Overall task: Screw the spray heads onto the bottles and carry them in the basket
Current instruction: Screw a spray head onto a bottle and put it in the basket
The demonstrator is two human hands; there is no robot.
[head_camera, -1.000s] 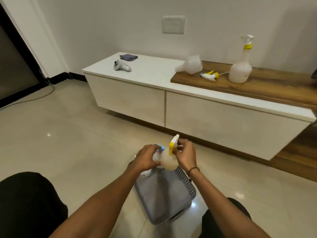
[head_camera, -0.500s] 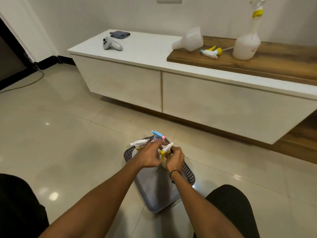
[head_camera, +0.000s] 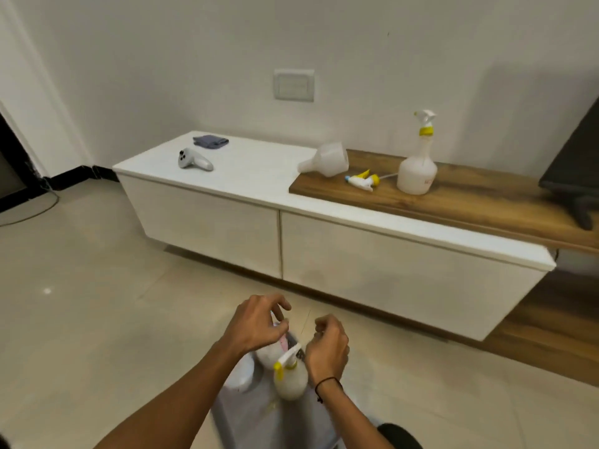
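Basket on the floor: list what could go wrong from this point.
1. The yellow-headed bottle stands in the grey basket with neither the left hand nor the right hand gripping it; it might topple when the basket is lifted.
2. The headless bottle lies on its side at the wooden ledge, its loose spray head beside it; either could get left behind.

A plain white wall (head_camera: 194, 43) carries a switch plate (head_camera: 293, 84). Below it stands a long white counter (head_camera: 227, 176) with a wooden top part (head_camera: 486, 196). The floor (head_camera: 81, 303) is glossy beige tile.
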